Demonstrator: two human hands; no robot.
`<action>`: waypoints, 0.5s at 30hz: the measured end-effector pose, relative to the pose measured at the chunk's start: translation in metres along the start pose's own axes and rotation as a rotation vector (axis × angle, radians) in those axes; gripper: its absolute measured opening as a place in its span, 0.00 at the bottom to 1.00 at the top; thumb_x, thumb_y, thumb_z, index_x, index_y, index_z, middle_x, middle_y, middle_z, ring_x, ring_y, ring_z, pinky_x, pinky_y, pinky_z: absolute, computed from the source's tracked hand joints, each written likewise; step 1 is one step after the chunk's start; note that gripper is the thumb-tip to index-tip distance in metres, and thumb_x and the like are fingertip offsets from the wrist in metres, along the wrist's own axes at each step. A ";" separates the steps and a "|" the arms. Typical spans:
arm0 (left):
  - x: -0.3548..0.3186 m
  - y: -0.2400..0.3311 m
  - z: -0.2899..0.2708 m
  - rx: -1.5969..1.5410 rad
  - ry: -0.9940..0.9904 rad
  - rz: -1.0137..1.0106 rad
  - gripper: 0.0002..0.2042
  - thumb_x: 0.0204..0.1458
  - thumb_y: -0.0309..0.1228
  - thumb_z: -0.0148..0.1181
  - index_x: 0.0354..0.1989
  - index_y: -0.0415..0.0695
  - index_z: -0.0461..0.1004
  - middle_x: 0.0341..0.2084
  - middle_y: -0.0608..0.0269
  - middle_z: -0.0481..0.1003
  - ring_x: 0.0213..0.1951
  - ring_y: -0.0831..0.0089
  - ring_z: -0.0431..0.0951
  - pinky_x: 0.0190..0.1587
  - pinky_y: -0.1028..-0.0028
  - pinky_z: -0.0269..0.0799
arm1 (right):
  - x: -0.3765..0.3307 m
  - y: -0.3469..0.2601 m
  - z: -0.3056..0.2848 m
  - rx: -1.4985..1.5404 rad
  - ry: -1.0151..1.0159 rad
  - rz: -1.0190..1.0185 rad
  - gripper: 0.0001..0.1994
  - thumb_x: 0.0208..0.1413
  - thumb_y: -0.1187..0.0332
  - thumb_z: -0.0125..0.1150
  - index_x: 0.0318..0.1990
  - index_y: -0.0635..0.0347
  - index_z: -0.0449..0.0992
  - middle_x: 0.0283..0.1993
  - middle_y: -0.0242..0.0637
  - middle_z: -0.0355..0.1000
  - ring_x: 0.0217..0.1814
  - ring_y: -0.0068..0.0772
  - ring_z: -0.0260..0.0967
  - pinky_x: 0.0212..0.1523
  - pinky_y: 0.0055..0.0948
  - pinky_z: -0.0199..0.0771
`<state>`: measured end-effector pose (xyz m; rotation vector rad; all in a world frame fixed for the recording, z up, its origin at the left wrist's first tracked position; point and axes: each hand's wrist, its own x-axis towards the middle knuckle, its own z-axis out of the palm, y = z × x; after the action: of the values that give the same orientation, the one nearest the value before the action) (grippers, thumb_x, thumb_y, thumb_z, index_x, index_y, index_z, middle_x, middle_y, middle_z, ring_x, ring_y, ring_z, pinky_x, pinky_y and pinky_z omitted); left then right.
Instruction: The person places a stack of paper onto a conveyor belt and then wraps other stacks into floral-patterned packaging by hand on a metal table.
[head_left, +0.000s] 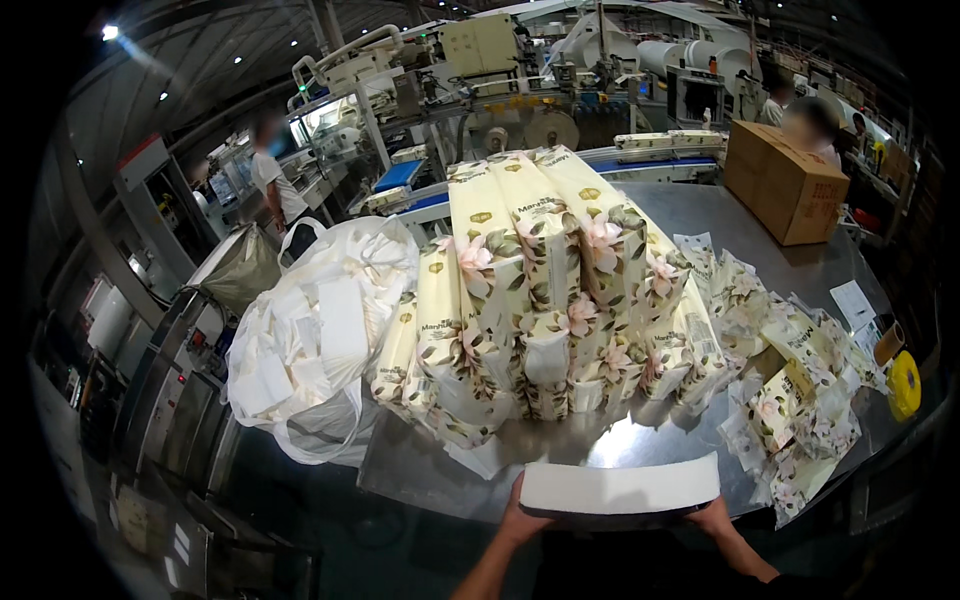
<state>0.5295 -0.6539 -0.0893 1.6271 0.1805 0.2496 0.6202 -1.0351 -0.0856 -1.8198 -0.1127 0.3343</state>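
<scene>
Both my hands hold a white rectangular stack of tissue sheets (620, 487) at the near edge of a shiny metal table (700, 215). My left hand (521, 520) grips its left end from below, my right hand (714, 515) grips its right end. Just beyond the stack stands a tall pile of cream flower-printed tissue packs (540, 290), several lying side by side and leaning. To the right of my hands lies a loose heap of empty flowered wrappers (800, 390).
A big white plastic bag full of white sheets (310, 340) hangs off the table's left side. A brown cardboard box (785, 180) stands at the far right, a yellow tape roll (905, 385) at the right edge. Machines and other people stand behind.
</scene>
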 end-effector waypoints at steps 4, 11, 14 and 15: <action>-0.003 -0.019 -0.003 0.050 0.033 0.003 0.53 0.33 0.28 0.81 0.70 0.39 0.52 0.58 0.55 0.70 0.61 0.63 0.70 0.63 0.64 0.66 | -0.002 -0.011 0.001 0.056 0.002 0.076 0.35 0.32 0.80 0.75 0.55 0.66 0.73 0.53 0.38 0.76 0.56 0.34 0.73 0.58 0.34 0.72; -0.008 -0.027 -0.001 0.094 0.029 0.002 0.56 0.30 0.28 0.83 0.70 0.41 0.51 0.61 0.55 0.67 0.63 0.62 0.68 0.65 0.63 0.65 | -0.002 -0.003 -0.001 0.088 0.000 0.051 0.34 0.33 0.78 0.77 0.55 0.66 0.73 0.54 0.39 0.76 0.57 0.35 0.73 0.59 0.33 0.72; -0.006 -0.028 0.002 0.029 0.012 -0.068 0.56 0.30 0.27 0.82 0.71 0.41 0.50 0.60 0.56 0.68 0.63 0.62 0.68 0.65 0.64 0.65 | -0.003 0.004 -0.002 0.029 0.007 0.078 0.33 0.34 0.77 0.77 0.55 0.66 0.73 0.53 0.39 0.76 0.56 0.35 0.73 0.59 0.34 0.72; -0.002 -0.026 0.002 -0.017 0.002 -0.101 0.56 0.30 0.27 0.82 0.71 0.41 0.50 0.60 0.56 0.68 0.63 0.62 0.68 0.65 0.64 0.65 | 0.001 0.000 0.000 -0.010 0.002 0.071 0.33 0.34 0.77 0.77 0.55 0.67 0.73 0.53 0.39 0.76 0.56 0.35 0.73 0.59 0.35 0.72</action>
<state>0.5293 -0.6547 -0.1154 1.5964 0.2604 0.1752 0.6211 -1.0348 -0.0860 -1.8369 -0.0482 0.3826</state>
